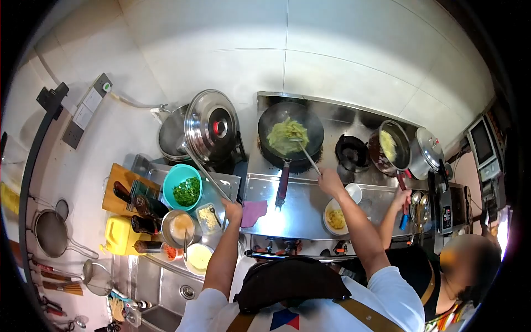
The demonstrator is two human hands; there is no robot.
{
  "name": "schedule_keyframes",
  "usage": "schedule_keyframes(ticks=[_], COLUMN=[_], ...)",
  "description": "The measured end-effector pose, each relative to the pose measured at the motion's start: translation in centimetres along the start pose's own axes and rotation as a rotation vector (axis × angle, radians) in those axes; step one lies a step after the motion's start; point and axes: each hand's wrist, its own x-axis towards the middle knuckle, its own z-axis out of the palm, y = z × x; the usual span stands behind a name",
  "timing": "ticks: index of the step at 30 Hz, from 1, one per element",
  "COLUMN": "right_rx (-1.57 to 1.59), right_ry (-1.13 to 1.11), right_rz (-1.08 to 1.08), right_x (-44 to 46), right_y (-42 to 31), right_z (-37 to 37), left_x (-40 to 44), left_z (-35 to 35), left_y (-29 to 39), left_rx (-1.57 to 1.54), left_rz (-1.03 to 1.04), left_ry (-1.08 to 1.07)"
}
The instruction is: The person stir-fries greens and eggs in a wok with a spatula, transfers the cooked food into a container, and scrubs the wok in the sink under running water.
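Note:
My right hand (331,182) is closed round the handle of a long metal spatula (311,157). The spatula's head rests among pale green, shredded vegetables (287,136) in a black wok (264,119). The wok sits on the left burner, its dark handle (283,185) pointing towards me. My left hand (233,212) grips a long metal-handled utensil (209,176) that slants up and left towards a pot; I cannot make out its head. A purple cloth (254,213) lies beside my left hand on the steel counter.
Left of me are a turquoise bowl (171,185) of chopped greens, a steel pot (166,229) and bottles. A large lid (199,127) leans behind. To the right, a co-worker's hand (399,200) is at a pan's handle (400,180). A bowl (327,224) holds yellow pieces.

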Motion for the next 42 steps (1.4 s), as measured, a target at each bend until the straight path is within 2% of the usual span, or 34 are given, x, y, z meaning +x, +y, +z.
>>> schedule_keyframes(ticks=[3, 7, 10, 14, 17, 18, 20, 24, 26, 27, 30, 32, 35, 38, 39, 42], right_rx=[-0.097, 0.035, -0.045, -0.062, -0.132, -0.146, -0.179, -0.206, -0.203, -0.14, -0.037, -0.084, -0.276, -0.343, -0.336, -0.245], right_ry=[0.121, -0.013, 0.022, 0.138, -0.019, -0.011, 0.0, 0.103, 0.093, 0.067, -0.02, -0.074, -0.172, -0.223, -0.21, -0.113], right_rz=[-0.065, -0.123, -0.007, -0.013, -0.152, -0.151, -0.162, -0.08, -0.013, -0.05, -0.129, -0.136, -0.112, -0.095, -0.129, -0.149], right_x=[2.0, 0.5, -1.3, 2.6, 1.9, 0.7, -1.9, -0.9, 2.2, 2.0, -0.5, -2.5, -4.2, -4.7, -4.2, -1.5], right_y=[0.7, 0.4, -0.3, 1.4, 1.1, 1.1, 0.5, 1.4, 2.5, 2.5, 1.3, 0.1, -2.5, -2.8, -2.1, 0.2], right_z=[3.3, 1.2, -1.4, 2.2, 2.3, 1.5, -0.7, 1.1, 3.5, 2.9, -0.8, -5.0, -10.5, -12.2, -11.6, -7.9], left_x=[-1.8, -3.6, -4.6, -5.5, -5.8, -5.8, -6.0, -7.2, -7.7, -7.8, -7.6, -4.8, -6.5, -4.0, -4.0, -3.1], left_z=[-0.3, -0.7, -0.9, -0.8, -0.4, -0.3, -0.8, -2.3, -2.5, -2.3, -0.4, 7.0, 2.2, 7.1, 6.8, 6.1], left_y=[0.6, 0.9, 0.6, 0.4, 0.3, 0.3, 0.6, 1.9, 3.0, 3.6, 7.0, 6.1, 16.7, 16.7, 18.1, 21.8], left_rx=[0.072, 0.119, 0.206, 0.31, 0.331, 0.331, 0.297, 0.288, 0.265, 0.249, -0.04, -0.652, -0.872, -0.658, -0.623, -0.578], left_rz=[0.014, 0.109, 0.154, 0.181, 0.178, 0.17, 0.161, 0.202, 0.384, 0.472, 0.537, 0.101, -0.41, -0.333, -0.363, -0.184], left_ry=[0.0, -0.015, -0.02, -0.065, -0.096, -0.1, -0.131, -0.125, -0.092, -0.073, -0.222, -0.6, -1.028, -1.169, -1.154, -1.145])
